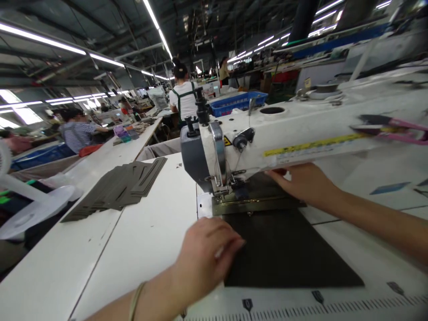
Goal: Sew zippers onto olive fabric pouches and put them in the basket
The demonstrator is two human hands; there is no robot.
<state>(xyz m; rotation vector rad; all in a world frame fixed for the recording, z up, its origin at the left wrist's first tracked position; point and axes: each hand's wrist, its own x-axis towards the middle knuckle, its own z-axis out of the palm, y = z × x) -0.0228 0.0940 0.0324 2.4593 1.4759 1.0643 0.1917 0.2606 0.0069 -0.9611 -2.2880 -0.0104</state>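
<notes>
A dark fabric panel (pixel 287 254) lies flat on the white sewing table, its far edge at the metal plate under the needle of a white sewing machine (pixel 301 129). My left hand (pixel 209 256) is at the panel's left edge, fingers bent and thumb close to them; whether it pinches the edge is hard to make out. Beneath the machine arm, my right hand (pixel 301 183) reaches in from the right. Its thumb and fingertips are at dark material behind the needle area, partly hidden by the machine.
Dark cut pieces (pixel 123 187) lie fanned out on the table at the left. Pink-handled snips (pixel 394 127) rest on the machine arm. A white fan (pixel 40 200) stands at far left. A blue basket (pixel 237 103) and several people are farther back.
</notes>
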